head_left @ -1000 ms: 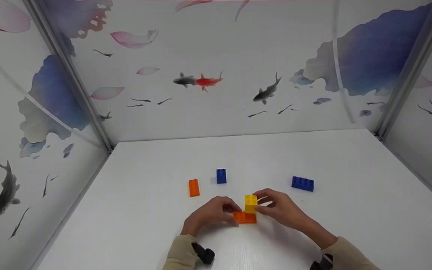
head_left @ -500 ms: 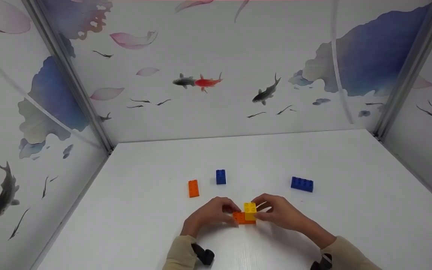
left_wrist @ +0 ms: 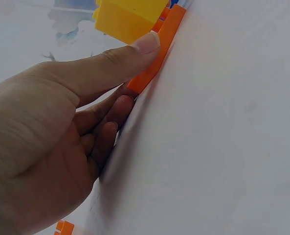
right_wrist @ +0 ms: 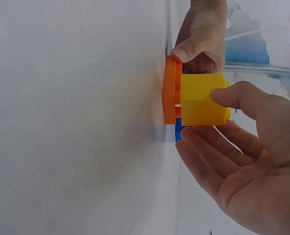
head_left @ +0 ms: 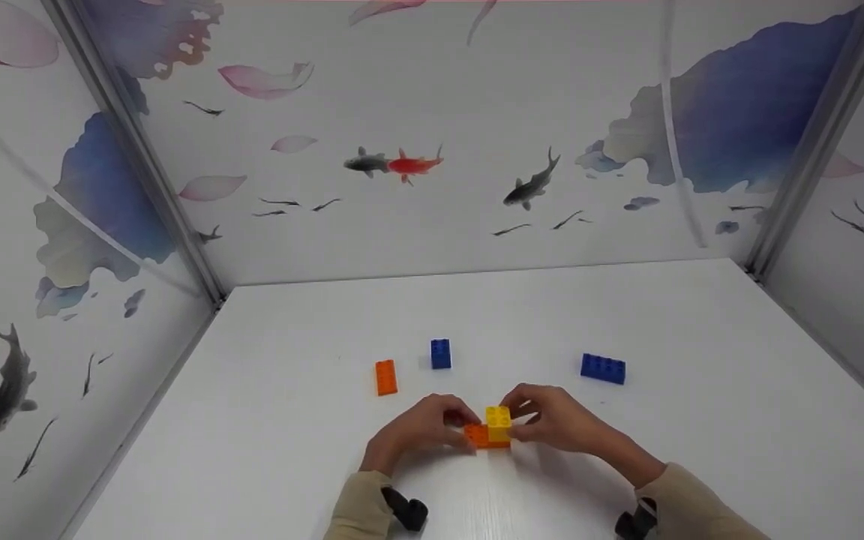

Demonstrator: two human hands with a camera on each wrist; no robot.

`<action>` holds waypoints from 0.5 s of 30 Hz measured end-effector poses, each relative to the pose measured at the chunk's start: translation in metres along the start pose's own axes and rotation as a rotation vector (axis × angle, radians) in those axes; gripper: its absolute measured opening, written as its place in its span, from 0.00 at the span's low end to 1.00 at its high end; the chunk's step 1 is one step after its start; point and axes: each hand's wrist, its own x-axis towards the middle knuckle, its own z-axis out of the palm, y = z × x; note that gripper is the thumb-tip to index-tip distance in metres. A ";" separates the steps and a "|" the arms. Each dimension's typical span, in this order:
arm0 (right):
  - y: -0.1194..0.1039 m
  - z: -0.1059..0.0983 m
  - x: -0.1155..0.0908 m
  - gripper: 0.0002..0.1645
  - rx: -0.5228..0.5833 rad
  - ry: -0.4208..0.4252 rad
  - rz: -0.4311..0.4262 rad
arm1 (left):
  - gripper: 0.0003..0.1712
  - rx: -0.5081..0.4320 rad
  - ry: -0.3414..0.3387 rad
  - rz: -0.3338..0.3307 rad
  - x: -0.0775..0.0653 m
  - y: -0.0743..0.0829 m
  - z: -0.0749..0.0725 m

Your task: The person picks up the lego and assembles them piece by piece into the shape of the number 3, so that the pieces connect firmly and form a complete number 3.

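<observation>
In the head view, my left hand point(head_left: 428, 426) pinches the left end of a flat orange building brick point(head_left: 478, 436) lying on the table. A yellow building brick point(head_left: 499, 424) stands over the orange brick's right half, held between the thumb and fingers of my right hand point(head_left: 563, 421). Seen from the right wrist, the yellow brick point(right_wrist: 201, 100) rests at the orange brick's studs, and a narrow gap shows between the two bodies. My left thumb point(left_wrist: 147, 44) lies along the orange brick's point(left_wrist: 159, 56) near side in the left wrist view.
Behind the hands lie another flat orange brick point(head_left: 385, 377) and a small blue brick point(head_left: 440, 354). A longer blue brick point(head_left: 603, 368) lies to the right. White panels with painted fish point(head_left: 415, 165) enclose the white table point(head_left: 312, 322) at the back and sides.
My right hand has lowered the yellow brick from above onto the orange brick's right half. In the last half second it has barely moved. The left hand keeps its hold on the orange brick.
</observation>
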 end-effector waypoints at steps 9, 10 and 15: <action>0.002 0.000 0.002 0.14 -0.015 -0.013 -0.026 | 0.15 0.007 0.006 0.007 -0.001 0.002 0.001; 0.002 -0.001 0.002 0.14 -0.023 -0.015 -0.029 | 0.15 0.004 0.008 0.003 -0.002 0.003 0.001; 0.000 -0.002 0.005 0.12 -0.048 -0.028 -0.023 | 0.14 -0.002 0.017 -0.012 -0.002 0.003 0.002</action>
